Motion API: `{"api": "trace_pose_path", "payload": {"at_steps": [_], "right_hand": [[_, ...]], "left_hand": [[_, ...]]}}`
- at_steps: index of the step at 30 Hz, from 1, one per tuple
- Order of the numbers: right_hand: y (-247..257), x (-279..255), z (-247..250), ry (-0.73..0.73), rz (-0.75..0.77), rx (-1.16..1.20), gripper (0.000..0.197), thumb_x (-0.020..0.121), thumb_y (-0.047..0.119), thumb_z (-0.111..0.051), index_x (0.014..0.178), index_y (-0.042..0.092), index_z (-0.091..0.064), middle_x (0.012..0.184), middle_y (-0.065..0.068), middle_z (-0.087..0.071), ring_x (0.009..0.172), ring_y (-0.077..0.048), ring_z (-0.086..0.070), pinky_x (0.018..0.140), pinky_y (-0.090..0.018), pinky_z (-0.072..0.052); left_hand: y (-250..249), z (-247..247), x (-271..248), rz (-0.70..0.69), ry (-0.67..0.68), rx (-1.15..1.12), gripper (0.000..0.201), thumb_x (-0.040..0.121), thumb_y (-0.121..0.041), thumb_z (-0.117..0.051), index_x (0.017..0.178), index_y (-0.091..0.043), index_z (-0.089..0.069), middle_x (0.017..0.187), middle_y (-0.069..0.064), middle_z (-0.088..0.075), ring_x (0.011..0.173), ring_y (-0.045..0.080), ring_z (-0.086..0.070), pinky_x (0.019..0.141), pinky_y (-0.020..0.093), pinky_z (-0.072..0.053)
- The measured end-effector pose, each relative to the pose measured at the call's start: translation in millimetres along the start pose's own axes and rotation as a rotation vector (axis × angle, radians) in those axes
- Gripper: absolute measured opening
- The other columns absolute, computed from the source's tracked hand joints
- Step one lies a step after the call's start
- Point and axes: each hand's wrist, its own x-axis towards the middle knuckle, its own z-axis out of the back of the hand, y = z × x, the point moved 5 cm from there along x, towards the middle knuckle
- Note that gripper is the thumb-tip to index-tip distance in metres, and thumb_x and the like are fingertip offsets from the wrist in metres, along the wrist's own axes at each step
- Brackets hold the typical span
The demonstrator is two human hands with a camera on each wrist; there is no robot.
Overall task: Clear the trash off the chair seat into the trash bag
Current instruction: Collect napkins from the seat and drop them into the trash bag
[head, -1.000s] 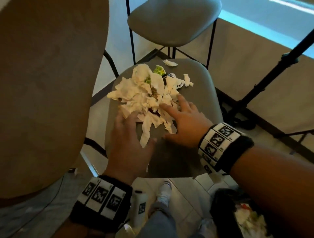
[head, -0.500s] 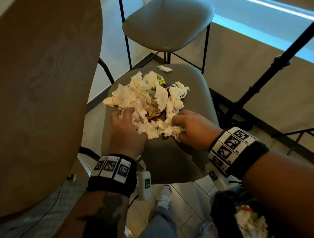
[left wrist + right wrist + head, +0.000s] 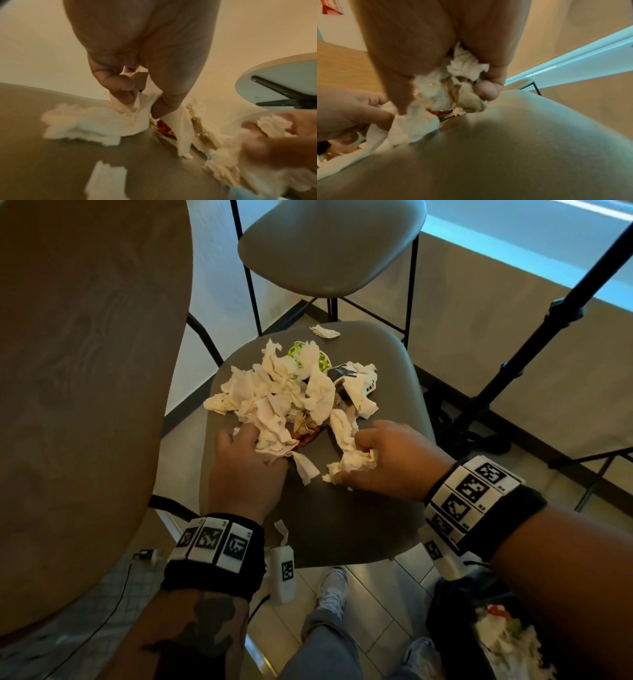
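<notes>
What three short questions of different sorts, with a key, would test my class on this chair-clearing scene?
1. True or false: the right hand is empty.
2. Where is the trash bag? A) on the seat B) on the floor, lower right C) on the table
3. Which lone scrap lies farthest from both hands?

Key:
1. False; it grips napkins.
2. B
3. The scrap at the back edge of the seat.

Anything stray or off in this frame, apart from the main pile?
Yes. One torn napkin scrap lies alone at the back edge of the chair seat, apart from the napkin pile that both hands are gathering. Another strip hangs at the front edge by the left hand, likely to fall to the floor.
</notes>
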Motion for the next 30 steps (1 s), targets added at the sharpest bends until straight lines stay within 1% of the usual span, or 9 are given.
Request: {"api": "trace_pose_path", "payload": {"at_steps": [3,7,11,13,16,19,22,27,30], "right_hand": [[2,0,1,-0.038,0.006,0.017,0.02,0.09,0.039,-0.068,0.095,0.02,-0.066,0.091,0.002,-0.059,0.088,-0.016,-0.058,0.078,-0.034,-0.055],[8,-9,8,-0.09,0.053,0.104,0.015,0.088,0.031,-0.071,0.092,0.019,-0.063,0.088,0.0,-0.063,0.083,-0.017,-0.061,0.079,-0.042,-0.057],[4,-21,21,-0.127,0.023,0.277,0.043,0.086,0.03,-0.074,0.124,0.032,-0.054,0.112,0.011,-0.059,0.098,-0.008,-0.058,0.084,-0.027,-0.054],[1,-24,24,-0.139,0.007,0.245,0.044,0.089,0.032,-0.071,0.131,0.029,-0.057,0.114,0.013,-0.06,0.101,-0.006,-0.058,0.083,-0.021,-0.048],[-8,-33,30,-0.216,-0.028,0.313,0.023,0.091,0.031,-0.068,0.114,0.026,-0.067,0.097,0.012,-0.065,0.089,-0.005,-0.061,0.074,-0.018,-0.046],[-13,-43,32,-0.264,-0.047,0.398,0.007,0.091,0.028,-0.068,0.097,0.026,-0.068,0.083,0.01,-0.066,0.076,-0.003,-0.063,0.067,-0.017,-0.048],[-13,-52,28,-0.237,-0.049,0.405,0.006,0.09,0.025,-0.068,0.094,0.02,-0.069,0.079,0.005,-0.066,0.073,-0.008,-0.064,0.066,-0.021,-0.052],[-21,-76,31,-0.311,-0.035,0.448,0.007,0.091,0.025,-0.065,0.089,0.02,-0.068,0.074,0.006,-0.065,0.072,-0.004,-0.062,0.061,-0.013,-0.047],[-31,-94,38,-0.374,-0.045,0.481,0.008,0.09,0.028,-0.064,0.086,0.024,-0.069,0.073,0.007,-0.066,0.068,-0.004,-0.061,0.06,-0.014,-0.047]], "left_hand": [[-4,7,-10,-0.05,0.003,0.014,0.048,0.085,-0.04,-0.073,0.126,-0.026,-0.053,0.124,0.007,-0.047,0.101,0.024,-0.055,0.071,0.033,-0.043],[-10,22,-24,-0.085,0.011,0.027,0.047,0.084,-0.044,-0.072,0.122,-0.022,-0.054,0.11,0.002,-0.041,0.093,0.021,-0.05,0.068,0.033,-0.041],[-14,36,-36,-0.128,0.006,-0.059,0.053,0.083,-0.043,-0.069,0.129,-0.023,-0.053,0.113,0.006,-0.045,0.098,0.024,-0.053,0.068,0.032,-0.043],[-16,43,-40,-0.161,-0.006,-0.088,0.055,0.083,-0.044,-0.069,0.131,-0.022,-0.053,0.116,0.009,-0.048,0.097,0.02,-0.05,0.063,0.026,-0.041],[-23,53,-43,-0.212,-0.041,-0.101,0.054,0.082,-0.045,-0.067,0.128,-0.018,-0.055,0.117,0.01,-0.05,0.095,0.017,-0.048,0.059,0.017,-0.033],[-31,57,-48,-0.244,-0.047,-0.127,0.062,0.077,-0.052,-0.06,0.128,-0.017,-0.055,0.115,0.005,-0.045,0.096,0.018,-0.049,0.06,0.018,-0.035],[-37,54,-53,-0.26,-0.035,-0.158,0.063,0.075,-0.053,-0.058,0.127,-0.018,-0.054,0.113,0.0,-0.041,0.098,0.019,-0.051,0.065,0.025,-0.04],[-41,51,-59,-0.262,-0.009,-0.119,0.051,0.084,-0.041,-0.067,0.126,-0.015,-0.053,0.113,0.003,-0.041,0.093,0.015,-0.046,0.059,0.014,-0.03],[-46,50,-60,-0.253,0.002,-0.117,0.05,0.086,-0.036,-0.069,0.129,-0.017,-0.05,0.117,0.002,-0.038,0.097,0.02,-0.05,0.06,0.023,-0.038]]}}
